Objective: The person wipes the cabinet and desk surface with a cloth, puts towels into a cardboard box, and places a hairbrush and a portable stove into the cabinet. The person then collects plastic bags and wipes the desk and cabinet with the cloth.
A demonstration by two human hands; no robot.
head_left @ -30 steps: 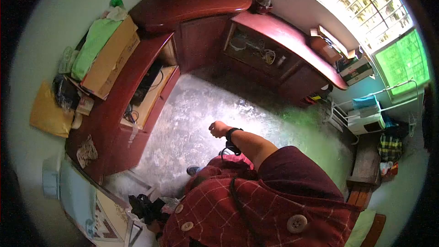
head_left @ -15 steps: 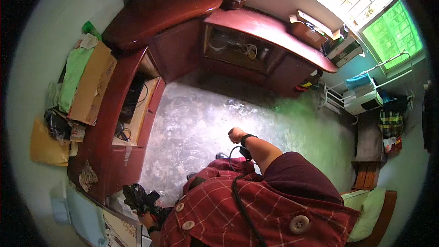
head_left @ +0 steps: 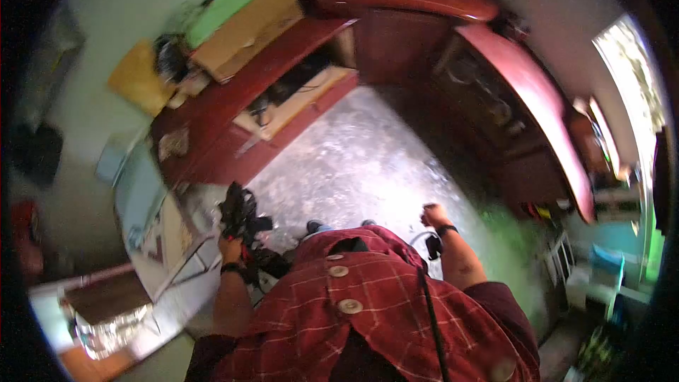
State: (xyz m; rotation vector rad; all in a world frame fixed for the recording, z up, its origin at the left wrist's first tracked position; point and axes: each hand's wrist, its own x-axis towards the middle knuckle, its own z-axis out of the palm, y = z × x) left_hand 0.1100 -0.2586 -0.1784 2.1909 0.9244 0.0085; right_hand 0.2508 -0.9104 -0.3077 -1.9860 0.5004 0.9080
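Note:
My left hand [head_left: 230,247] is at the lower left, its fingers closed around a black plastic bag [head_left: 240,210]. The crumpled bag stands up above the hand, and more dark material hangs below it beside the shirt. A bit of red shows at the grip. My right hand [head_left: 433,213] is held out over the floor, curled into a loose fist, and no object shows in it. On that wrist sits a dark band [head_left: 446,229]. A black device [head_left: 433,246] with a cable lies near the right forearm.
A red-brown cabinet [head_left: 212,158] with an open shelf runs along the left, carrying a cardboard box [head_left: 247,35]. Another red-brown counter [head_left: 530,78] stands on the right. Pale household items, including a white-framed panel [head_left: 170,230], crowd the lower left. Grey floor [head_left: 368,148] lies between.
The view has swung left, so the cabinets have shifted right and more of the left side shows. My left hand and the bag are now fully in view. The right hand stays fisted.

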